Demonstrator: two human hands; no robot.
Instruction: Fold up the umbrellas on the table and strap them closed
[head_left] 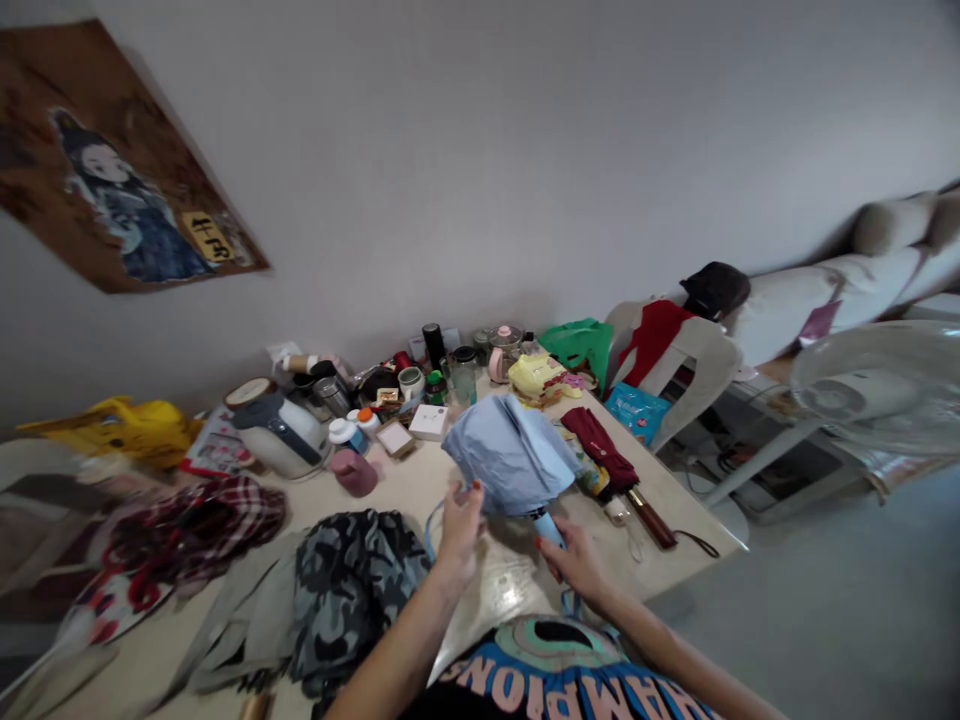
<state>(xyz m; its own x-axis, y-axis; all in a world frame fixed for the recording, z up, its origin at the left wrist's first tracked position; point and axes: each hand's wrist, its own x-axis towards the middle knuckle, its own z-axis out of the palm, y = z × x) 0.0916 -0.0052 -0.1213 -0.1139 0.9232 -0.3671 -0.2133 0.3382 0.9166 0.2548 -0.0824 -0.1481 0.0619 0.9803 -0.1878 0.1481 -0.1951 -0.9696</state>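
A light blue folding umbrella [514, 455], its canopy loose and bunched, is held over the table in front of me. My right hand [574, 560] is closed around its light blue handle [549, 530]. At the canopy's lower left edge, the fingers of my left hand [460, 525] pinch the fabric, though the contact is partly hidden. A thin blue strap [431, 525] hangs beside that hand. Just right of the canopy lie a folded dark red umbrella [600, 445] with a brown handle and a yellow patterned umbrella [592, 472].
Camouflage cloth [360, 585], grey cloth [251, 615] and a plaid cloth [225, 520] cover the table's left side. Behind stand a kettle [281, 435], a pink cup [352, 472], a white box [429, 422] and several jars. A chair [694, 360] and a fan [870, 390] are at right.
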